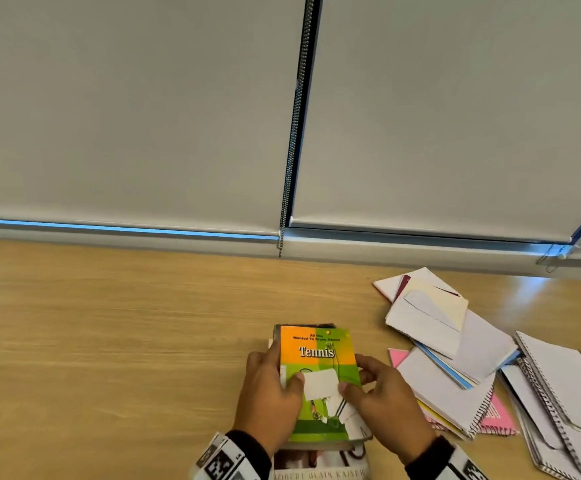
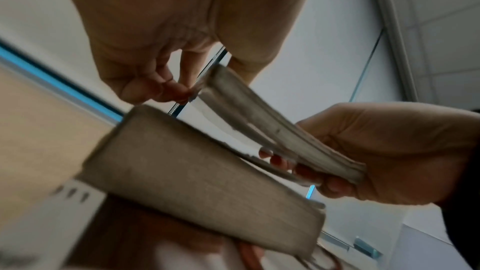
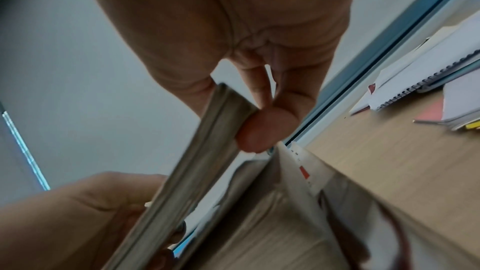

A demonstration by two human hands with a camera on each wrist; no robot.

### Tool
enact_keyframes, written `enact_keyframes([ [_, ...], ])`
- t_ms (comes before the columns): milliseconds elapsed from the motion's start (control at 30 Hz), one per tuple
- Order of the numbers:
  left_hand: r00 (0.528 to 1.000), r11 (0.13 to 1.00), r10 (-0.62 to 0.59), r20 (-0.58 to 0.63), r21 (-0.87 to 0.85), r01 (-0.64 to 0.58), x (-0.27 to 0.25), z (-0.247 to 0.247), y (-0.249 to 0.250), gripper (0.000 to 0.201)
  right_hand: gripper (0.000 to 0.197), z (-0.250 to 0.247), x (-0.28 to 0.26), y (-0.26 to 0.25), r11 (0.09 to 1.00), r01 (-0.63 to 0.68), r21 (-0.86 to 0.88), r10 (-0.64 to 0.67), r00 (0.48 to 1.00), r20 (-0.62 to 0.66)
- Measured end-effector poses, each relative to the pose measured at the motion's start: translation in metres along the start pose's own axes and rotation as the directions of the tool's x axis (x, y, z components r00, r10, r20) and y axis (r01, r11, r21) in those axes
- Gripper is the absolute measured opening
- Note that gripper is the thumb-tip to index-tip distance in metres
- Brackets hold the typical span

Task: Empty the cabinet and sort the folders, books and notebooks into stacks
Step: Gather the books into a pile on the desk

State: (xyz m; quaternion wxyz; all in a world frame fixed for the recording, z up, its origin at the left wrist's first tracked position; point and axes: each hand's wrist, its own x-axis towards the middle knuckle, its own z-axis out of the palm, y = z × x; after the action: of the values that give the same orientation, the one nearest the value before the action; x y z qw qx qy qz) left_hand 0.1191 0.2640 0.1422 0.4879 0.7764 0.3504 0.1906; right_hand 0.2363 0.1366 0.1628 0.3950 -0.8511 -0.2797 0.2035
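An orange and green "Tennis" book (image 1: pixel 318 368) is held a little above a stack of books (image 1: pixel 320 462) near the table's front edge. My left hand (image 1: pixel 271 393) grips its left edge, thumb on the cover. My right hand (image 1: pixel 382 400) grips its right edge, thumb on the cover too. In the left wrist view the thin Tennis book (image 2: pixel 259 122) hangs over a thick book (image 2: pixel 202 184), fingers under its edges. The right wrist view shows the Tennis book's page edge (image 3: pixel 197 163) pinched by my right thumb, above the stack (image 3: pixel 280 223).
To the right lie loose envelopes and papers (image 1: pixel 431 313), a pink folder (image 1: pixel 496 417) and several white spiral notebooks (image 1: pixel 559 396). The wooden table (image 1: pixel 126 323) runs left. Grey roller blinds (image 1: pixel 143 116) and a bead chain (image 1: pixel 292 133) close off the back.
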Motion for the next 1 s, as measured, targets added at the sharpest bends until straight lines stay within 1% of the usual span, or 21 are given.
enact_keyframes([
  [100,1.000,0.998,-0.022,0.008,0.055,0.021,0.005,-0.001,0.001,0.034,0.028,0.001,0.004,-0.001,1.000,0.024,-0.020,-0.023,1.000,0.018],
  [333,0.996,0.988,-0.086,0.025,0.129,0.083,0.026,-0.006,0.003,0.029,0.022,0.000,0.020,-0.013,0.994,0.082,-0.078,-0.076,0.995,0.071],
  [400,0.994,0.985,-0.102,0.028,0.145,0.097,0.028,-0.006,0.003,0.027,0.025,0.000,0.021,-0.011,0.990,0.089,-0.106,-0.079,0.993,0.089],
  [500,0.995,0.986,-0.095,0.028,0.139,0.090,0.030,-0.004,0.001,0.025,0.029,0.001,0.021,-0.009,0.990,0.078,-0.116,-0.067,0.993,0.096],
  [567,0.996,0.986,-0.090,0.023,0.141,0.086,0.031,-0.002,0.000,0.024,0.029,0.001,0.021,-0.009,0.994,0.068,-0.090,-0.059,0.993,0.102],
  [733,0.995,0.988,-0.101,0.019,0.118,0.098,0.035,-0.001,-0.005,0.029,0.026,0.002,0.021,-0.006,0.998,0.055,-0.016,-0.053,0.993,0.105],
  [833,0.991,0.989,-0.124,0.047,0.084,0.120,0.039,-0.001,-0.012,0.028,0.026,0.003,0.019,-0.005,0.998,0.060,-0.015,-0.059,0.993,0.100],
  [1000,0.983,0.988,-0.144,0.115,0.077,0.136,0.042,-0.002,-0.020,0.024,0.022,0.003,0.020,-0.005,0.997,0.071,-0.024,-0.068,0.992,0.104],
])
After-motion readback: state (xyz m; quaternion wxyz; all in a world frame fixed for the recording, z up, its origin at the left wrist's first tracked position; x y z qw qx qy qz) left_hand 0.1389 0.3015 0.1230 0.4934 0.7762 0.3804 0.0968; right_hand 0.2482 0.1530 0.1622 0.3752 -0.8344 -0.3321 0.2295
